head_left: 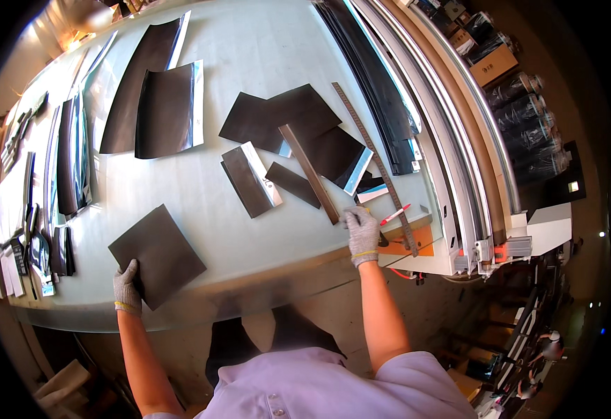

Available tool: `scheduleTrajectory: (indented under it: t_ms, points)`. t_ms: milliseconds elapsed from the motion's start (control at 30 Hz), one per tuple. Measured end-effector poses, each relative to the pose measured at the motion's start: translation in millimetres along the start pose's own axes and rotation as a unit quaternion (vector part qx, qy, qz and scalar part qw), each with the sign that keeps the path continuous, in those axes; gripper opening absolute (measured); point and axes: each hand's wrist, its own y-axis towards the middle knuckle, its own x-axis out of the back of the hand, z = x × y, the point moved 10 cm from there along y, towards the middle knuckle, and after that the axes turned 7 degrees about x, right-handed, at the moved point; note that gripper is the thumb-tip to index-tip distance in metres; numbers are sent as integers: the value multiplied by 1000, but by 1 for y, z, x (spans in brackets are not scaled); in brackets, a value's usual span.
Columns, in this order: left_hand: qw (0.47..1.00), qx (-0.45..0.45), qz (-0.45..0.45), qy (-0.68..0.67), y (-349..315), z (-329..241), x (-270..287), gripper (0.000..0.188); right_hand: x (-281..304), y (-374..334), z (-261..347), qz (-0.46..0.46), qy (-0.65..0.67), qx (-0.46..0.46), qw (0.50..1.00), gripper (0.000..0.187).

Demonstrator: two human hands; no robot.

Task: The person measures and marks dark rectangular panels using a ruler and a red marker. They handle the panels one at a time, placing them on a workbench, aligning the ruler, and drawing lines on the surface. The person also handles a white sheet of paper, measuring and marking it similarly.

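Note:
My gloved left hand (128, 288) grips the near left corner of a square dark sheet (159, 255), thumb on top. The sheet lies at the table's near edge, tilted like a diamond. My gloved right hand (362, 234) is at the near right of the table with fingers curled; what they hold, if anything, is hidden. Just left of its fingertips ends a brown straight bar (309, 174), lying across dark cut sheets (291, 115). To its right lie a red-and-white marker (395, 214) and a long metal ruler (372, 160). A black object (383, 240) shows partly beside the hand.
Dark strips (251, 183) lie mid-table, and larger curled sheets (169, 112) farther left. Several narrow pieces (68, 153) line the left side. Dark lengths (372, 84) lie beside a machine with long rollers (452, 126) on the right. Wrapped rolls (529, 129) are stacked beyond.

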Motion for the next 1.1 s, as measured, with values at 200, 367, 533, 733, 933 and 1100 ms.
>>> scheduleTrajectory:
  t_ms: [200, 367, 533, 733, 933, 1100]
  points:
    - [1000, -3, 1, 28, 25, 3, 11, 35, 67, 9, -7, -78, -288, 126, 946, 30]
    - [999, -13, -17, 43, 29, -1, 9, 37, 52, 0, -24, 12, -426, 89, 900, 61]
    - [999, -9, -21, 45, 20, -5, 4, 37, 65, 13, -14, -47, -365, 140, 919, 51]
    - [998, -38, -54, 25, 10, 4, 6, 35, 44, 85, -1, -55, -227, 183, 955, 35]
    - [997, -23, -36, 58, -8, 12, -44, 38, -23, 218, 25, -73, -275, 200, 938, 53]
    - [993, -42, -93, 52, -17, 15, -26, 36, -86, 260, 29, 11, -360, -15, 933, 77]
